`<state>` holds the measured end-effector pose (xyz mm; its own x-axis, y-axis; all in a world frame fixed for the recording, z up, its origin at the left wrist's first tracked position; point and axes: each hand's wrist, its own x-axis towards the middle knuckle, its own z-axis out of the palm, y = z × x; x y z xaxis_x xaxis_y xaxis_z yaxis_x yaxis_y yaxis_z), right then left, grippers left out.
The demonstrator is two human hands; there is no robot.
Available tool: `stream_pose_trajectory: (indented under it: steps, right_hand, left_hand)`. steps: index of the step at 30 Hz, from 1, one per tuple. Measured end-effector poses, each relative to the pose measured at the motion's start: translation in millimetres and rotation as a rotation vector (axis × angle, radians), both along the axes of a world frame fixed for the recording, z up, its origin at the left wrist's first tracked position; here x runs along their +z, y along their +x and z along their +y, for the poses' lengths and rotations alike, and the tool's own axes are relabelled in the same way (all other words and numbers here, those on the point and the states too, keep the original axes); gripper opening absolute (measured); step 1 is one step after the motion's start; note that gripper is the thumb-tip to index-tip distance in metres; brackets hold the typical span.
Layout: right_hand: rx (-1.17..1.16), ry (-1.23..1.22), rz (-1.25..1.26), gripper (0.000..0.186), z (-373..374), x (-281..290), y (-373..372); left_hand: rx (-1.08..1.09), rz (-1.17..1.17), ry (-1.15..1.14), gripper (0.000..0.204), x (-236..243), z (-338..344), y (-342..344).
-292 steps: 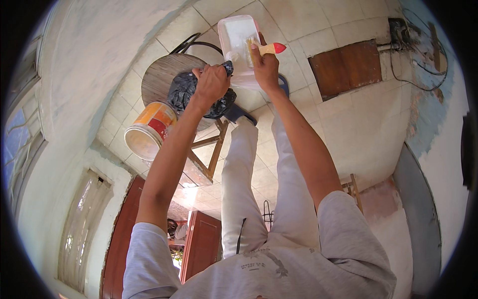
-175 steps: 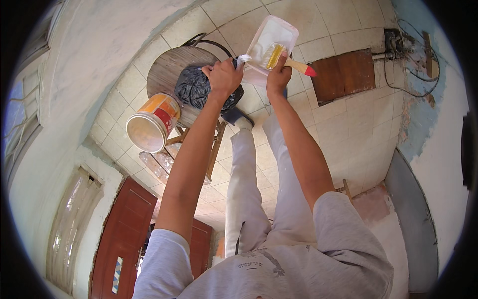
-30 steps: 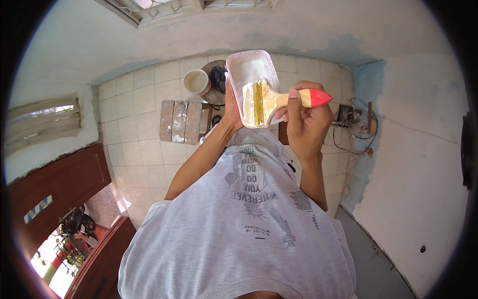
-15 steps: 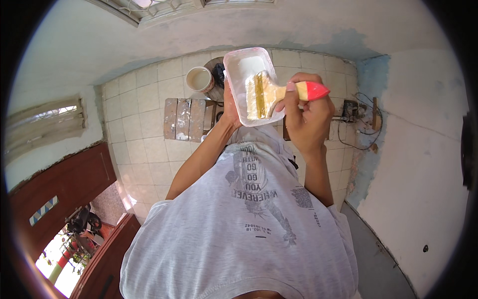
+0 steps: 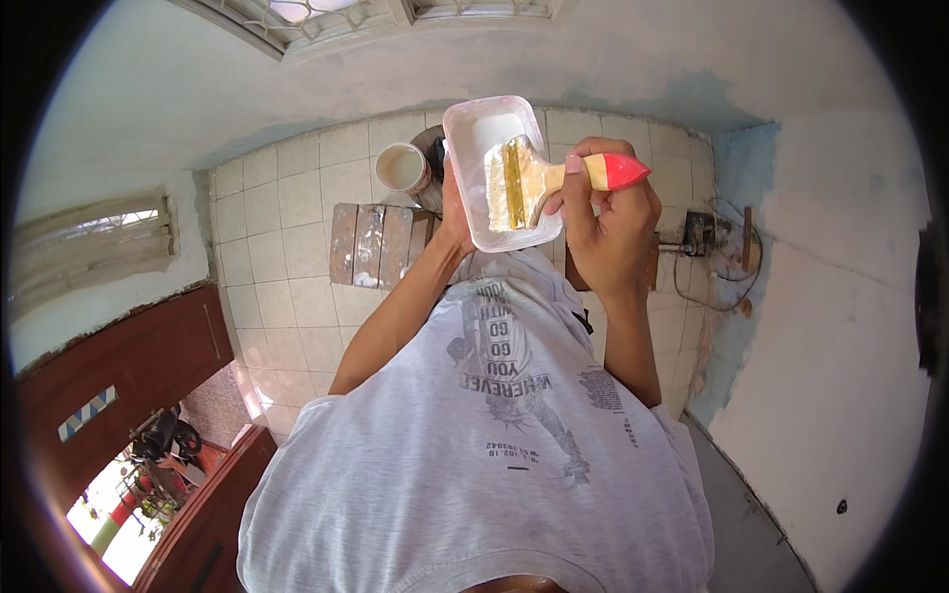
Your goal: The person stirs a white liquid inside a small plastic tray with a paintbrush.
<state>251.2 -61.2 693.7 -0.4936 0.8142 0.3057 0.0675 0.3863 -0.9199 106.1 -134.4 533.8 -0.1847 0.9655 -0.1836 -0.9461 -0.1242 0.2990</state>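
Note:
A white plastic paint tray point(image 5: 467, 203), rounded at its corners, is held up in front of me with white paint inside. My left hand point(image 5: 456, 210) grips its left side; most of those fingers are hidden behind it. In my right hand point(image 5: 615, 219) is a wide paintbrush point(image 5: 549, 182) with a pale wooden handle, a red end and a yellowish band. The fingers wrap round the handle. White paint coats the bristles, which point left over the tray's near half; whether they touch the tray cannot be made out.
On the tiled floor point(image 5: 272, 232) stand a paint bucket point(image 5: 402, 168) and a low, paint-spattered wooden stool point(image 5: 371, 245). A dark device point(image 5: 700, 233) with a looping cable sits by the right wall. A red-brown door point(image 5: 138, 366) is at the left. Barred windows point(image 5: 336, 18) are above the far wall.
The brush has shifted very slightly left and up over the tray. The floor, bucket and stool sit a little lower and further right in the picture. Both hands keep their holds.

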Motion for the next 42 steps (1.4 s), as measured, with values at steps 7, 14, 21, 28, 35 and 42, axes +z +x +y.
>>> stream_pose_trajectory:
  steps: [7, 14, 21, 28, 35, 42]
  right_hand:
    - [0.074, 0.056, -0.051, 0.006, -5, -10, -12]
    - [0.044, 0.061, -0.007, 0.007, 17, -4, -13]
    - [0.135, 0.068, -0.059, 0.008, 4, -17, -24]
    - [0.016, 0.067, -0.012, 0.008, 20, -3, -13]
    - [0.047, 0.163, -0.095, 0.010, 15, -25, -15]
    - [0.010, 0.264, -0.092, 0.010, 35, -6, -16]
  left_hand:
    - [-0.082, -0.136, 0.211, 0.081, 0, 8, -6]
    - [0.050, -0.020, 0.066, 0.077, -3, 13, -12]
    - [-0.045, -0.097, 0.211, 0.080, -2, 13, -11]
    - [0.052, 0.040, 0.031, 0.083, 9, 12, -11]
    - [0.055, 0.092, 0.050, 0.084, -7, 9, -11]
    - [0.050, 0.123, 0.036, 0.083, 19, 12, 1]
